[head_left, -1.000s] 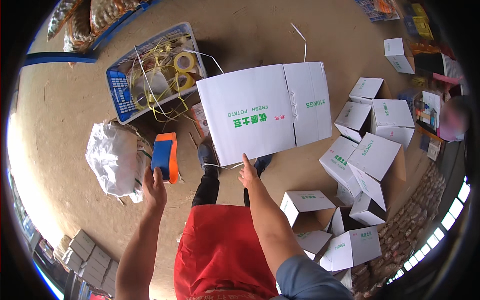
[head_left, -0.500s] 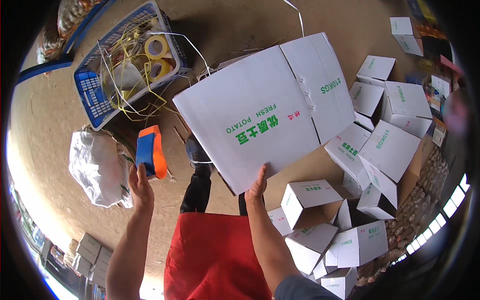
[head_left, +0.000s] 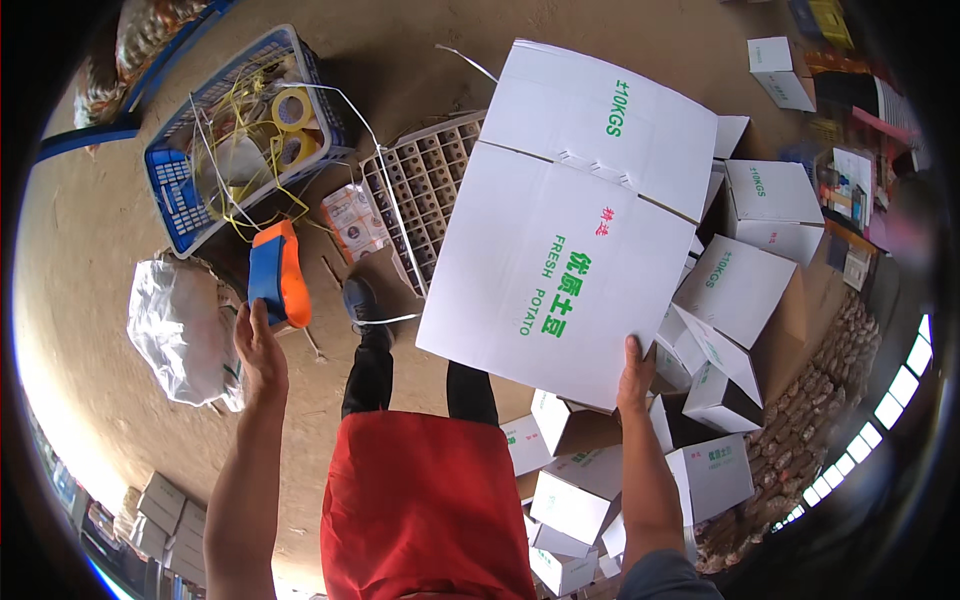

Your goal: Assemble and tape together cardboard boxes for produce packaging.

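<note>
My right hand (head_left: 635,378) grips the lower right edge of a large white cardboard carton (head_left: 500,260), thumb on its face. The carton looks folded flat, with a crease across it and green and red print. My left hand (head_left: 263,358) holds the lower end of an orange-and-blue object (head_left: 278,272); its kind is unclear. A grey compartment tray (head_left: 425,180) lies on the floor, partly covered by the carton, with a white strap across it. A printed packet (head_left: 355,222) lies beside the tray.
At upper left stands a blue basket (head_left: 180,200) with tape rolls and tangled yellow strapping. A white sack (head_left: 180,330) lies below it. Opened white cartons (head_left: 735,290) pile up at right, before many brown bundles (head_left: 820,400). Another person (head_left: 910,220) is blurred at far right.
The carton has swung round and moved to the right with my right hand, uncovering the tray and packet. My left hand has shifted slightly left with the orange-and-blue object.
</note>
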{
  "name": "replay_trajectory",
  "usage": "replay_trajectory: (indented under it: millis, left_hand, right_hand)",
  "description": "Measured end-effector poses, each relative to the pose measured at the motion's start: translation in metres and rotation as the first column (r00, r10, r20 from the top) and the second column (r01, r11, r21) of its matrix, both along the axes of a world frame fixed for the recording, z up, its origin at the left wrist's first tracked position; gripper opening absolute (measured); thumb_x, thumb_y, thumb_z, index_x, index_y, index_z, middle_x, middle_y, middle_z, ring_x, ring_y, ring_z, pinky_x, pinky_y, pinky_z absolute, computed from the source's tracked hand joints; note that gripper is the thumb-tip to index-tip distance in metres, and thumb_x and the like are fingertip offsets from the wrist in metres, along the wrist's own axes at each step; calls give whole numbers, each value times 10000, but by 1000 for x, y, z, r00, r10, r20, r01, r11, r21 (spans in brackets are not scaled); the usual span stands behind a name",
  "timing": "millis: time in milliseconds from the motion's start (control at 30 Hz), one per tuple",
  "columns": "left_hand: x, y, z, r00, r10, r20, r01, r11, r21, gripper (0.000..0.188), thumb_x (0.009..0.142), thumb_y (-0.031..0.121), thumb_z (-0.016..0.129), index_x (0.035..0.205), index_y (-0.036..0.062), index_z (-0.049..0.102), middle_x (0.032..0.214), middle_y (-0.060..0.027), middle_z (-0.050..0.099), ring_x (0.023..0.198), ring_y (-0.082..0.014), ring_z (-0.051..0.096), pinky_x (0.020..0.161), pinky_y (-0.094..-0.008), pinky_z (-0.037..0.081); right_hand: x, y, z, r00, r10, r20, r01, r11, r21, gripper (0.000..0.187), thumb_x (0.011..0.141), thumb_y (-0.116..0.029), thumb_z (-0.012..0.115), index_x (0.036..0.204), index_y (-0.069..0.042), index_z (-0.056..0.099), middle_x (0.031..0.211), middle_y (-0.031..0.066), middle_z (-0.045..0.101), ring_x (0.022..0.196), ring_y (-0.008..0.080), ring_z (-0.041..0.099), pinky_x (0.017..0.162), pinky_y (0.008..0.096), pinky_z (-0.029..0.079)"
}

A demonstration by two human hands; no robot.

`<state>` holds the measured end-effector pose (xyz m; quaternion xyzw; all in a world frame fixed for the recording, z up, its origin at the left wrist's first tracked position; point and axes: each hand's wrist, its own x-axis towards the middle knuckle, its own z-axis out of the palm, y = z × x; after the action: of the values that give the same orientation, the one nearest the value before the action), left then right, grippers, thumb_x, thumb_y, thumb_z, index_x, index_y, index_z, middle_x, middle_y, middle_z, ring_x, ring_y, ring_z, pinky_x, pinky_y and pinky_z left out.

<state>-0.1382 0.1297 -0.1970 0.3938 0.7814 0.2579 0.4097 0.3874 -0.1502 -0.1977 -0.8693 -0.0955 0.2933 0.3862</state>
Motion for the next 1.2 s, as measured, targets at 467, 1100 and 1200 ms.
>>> replay_trajectory:
  millis: [467, 1100, 1200]
  left_hand:
    - [-70, -150, -3, 871, 448, -202, -406, 888, 218, 424, 1071, 366, 546, 1071, -40, 666, 954, -73, 628, 907, -188, 546, 874, -363, 461]
    - [30, -169, -46, 865, 418, -278, -387, 908, 163, 500, 1073, 422, 542, 1198, -55, 625, 1095, -124, 643, 1011, -208, 567, 969, -345, 428]
    - [33, -148, -64, 926, 356, -124, -339, 930, 140, 478, 1085, 401, 525, 1190, -57, 610, 1093, -126, 656, 999, -206, 585, 960, -329, 437]
  right_hand:
    - [136, 301, 29, 208, 978, 17, -897, 197, -396, 663, 990, -573, 621, 769, 51, 663, 629, 202, 595, 586, 313, 537, 615, 431, 471]
    - [155, 334, -128, 457, 775, 438, -635, 628, -449, 632, 1006, -461, 612, 1467, -53, 469, 1470, 226, 518, 1358, 395, 501, 1119, 469, 429]
    - [152, 233, -160, 612, 702, 364, -449, 688, -570, 787, 990, -502, 621, 1473, 81, 407, 1488, 309, 461, 1434, 428, 412, 1203, 465, 347]
